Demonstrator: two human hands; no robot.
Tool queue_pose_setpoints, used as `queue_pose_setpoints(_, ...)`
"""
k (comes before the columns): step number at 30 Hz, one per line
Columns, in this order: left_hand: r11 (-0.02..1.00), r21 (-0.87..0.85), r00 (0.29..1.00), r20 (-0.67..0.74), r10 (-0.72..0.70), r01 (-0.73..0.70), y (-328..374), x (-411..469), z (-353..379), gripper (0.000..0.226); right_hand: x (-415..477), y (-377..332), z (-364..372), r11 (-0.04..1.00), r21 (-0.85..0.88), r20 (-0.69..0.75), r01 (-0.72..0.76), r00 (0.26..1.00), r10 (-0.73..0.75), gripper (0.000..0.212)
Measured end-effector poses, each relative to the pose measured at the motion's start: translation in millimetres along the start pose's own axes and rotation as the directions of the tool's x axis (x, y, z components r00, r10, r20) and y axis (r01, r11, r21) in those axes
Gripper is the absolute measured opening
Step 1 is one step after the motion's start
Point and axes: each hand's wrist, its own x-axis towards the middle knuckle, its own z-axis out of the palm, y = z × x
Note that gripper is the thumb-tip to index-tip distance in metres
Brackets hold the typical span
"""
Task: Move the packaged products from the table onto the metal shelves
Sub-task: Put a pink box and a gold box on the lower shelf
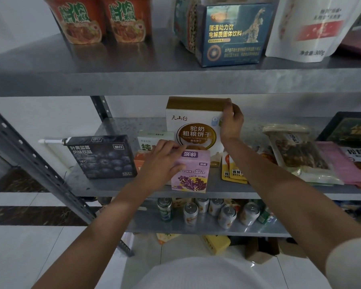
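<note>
Our right hand (231, 122) pinching the white box's (193, 130) top right corner, our left hand (162, 161) clasping the purple box (193, 172) in front of it

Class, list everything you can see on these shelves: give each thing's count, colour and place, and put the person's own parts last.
Noodle cups: two, red, top shelf left.
Drink box: one, dark blue, top shelf middle.
Pouch: one, white, top shelf right.
Blueberry box: one, black, middle shelf left.
Biscuit box: one, white and gold, middle shelf centre, upright.
Purple box: one, lilac, middle shelf front edge.
Yellow sachets: at least two, right of the purple box.
Clear bag: one, middle shelf right.
Cans: about seven, mostly silver, lower shelf.
Left hand: grip on the purple box.
Right hand: grip on the biscuit box's top corner.
</note>
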Motion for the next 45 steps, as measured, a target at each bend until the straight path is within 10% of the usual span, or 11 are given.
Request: queue_pose_setpoints(45,0.977,0.211,0.976,-0.215,0.035,0.012,29,35,24,0.056,18,0,-34,0.992,-0.070,-0.010,-0.101,0.995,0.100,0.015)
